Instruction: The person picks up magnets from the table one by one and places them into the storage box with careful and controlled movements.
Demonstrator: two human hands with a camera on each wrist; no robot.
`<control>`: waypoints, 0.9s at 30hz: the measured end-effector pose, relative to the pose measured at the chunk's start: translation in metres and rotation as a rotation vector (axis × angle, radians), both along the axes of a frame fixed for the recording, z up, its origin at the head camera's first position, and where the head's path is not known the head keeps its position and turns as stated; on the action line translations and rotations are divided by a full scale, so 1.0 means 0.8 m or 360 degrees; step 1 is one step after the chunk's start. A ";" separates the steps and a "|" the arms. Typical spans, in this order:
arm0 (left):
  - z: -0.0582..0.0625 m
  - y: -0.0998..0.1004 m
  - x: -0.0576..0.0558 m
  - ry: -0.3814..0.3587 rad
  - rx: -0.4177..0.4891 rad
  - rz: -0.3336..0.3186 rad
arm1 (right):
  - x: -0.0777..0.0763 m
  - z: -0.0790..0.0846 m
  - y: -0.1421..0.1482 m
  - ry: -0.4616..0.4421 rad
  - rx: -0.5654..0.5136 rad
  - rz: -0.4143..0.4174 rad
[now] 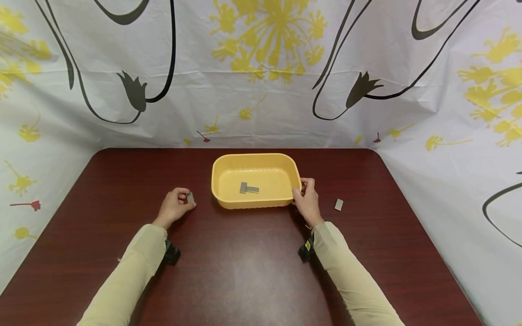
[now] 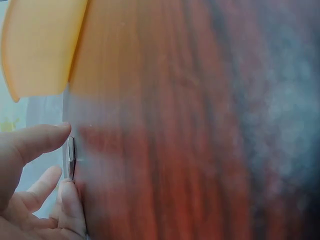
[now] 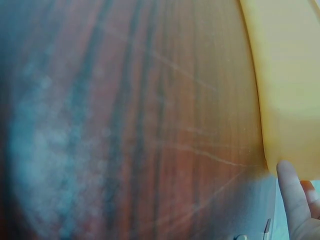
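Observation:
My left hand (image 1: 173, 209) is on the table left of the yellow plastic tub, with a small flat grey rectangular block (image 1: 190, 198) between thumb and fingers. In the left wrist view this thin block (image 2: 71, 158) stands edge-on, fingertips at its lower end and the thumb tip close by its upper end. My right hand (image 1: 308, 206) grips the right end of the yellow tub (image 1: 253, 203), its thumb (image 3: 290, 187) against the wall. Inside the tub lie two similar grey blocks, one upright in view (image 1: 243, 187) and one sideways (image 1: 253, 190), touching in a T shape.
Another grey block (image 1: 339, 204) lies on the dark red-brown table (image 1: 244, 271), right of my right hand. A white curtain (image 1: 261, 117) with yellow and grey plant patterns hangs behind the table's far edge and along both sides.

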State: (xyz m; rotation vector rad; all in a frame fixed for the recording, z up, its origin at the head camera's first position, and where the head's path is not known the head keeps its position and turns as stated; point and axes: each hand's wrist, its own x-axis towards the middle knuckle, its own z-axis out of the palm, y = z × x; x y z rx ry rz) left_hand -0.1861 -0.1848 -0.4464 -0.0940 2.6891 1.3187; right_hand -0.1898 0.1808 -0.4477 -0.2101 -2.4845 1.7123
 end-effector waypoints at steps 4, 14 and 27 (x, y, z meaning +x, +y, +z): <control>-0.002 0.000 -0.002 0.0015 -0.0040 -0.0008 | 0.000 0.000 0.000 0.0019 0.0015 -0.0001; -0.002 -0.002 -0.005 0.0001 -0.0082 -0.0022 | -0.001 -0.002 0.001 0.0060 0.0032 -0.0002; -0.001 -0.003 -0.008 -0.0015 -0.0089 -0.0048 | 0.000 -0.001 0.000 0.0046 0.0019 0.0000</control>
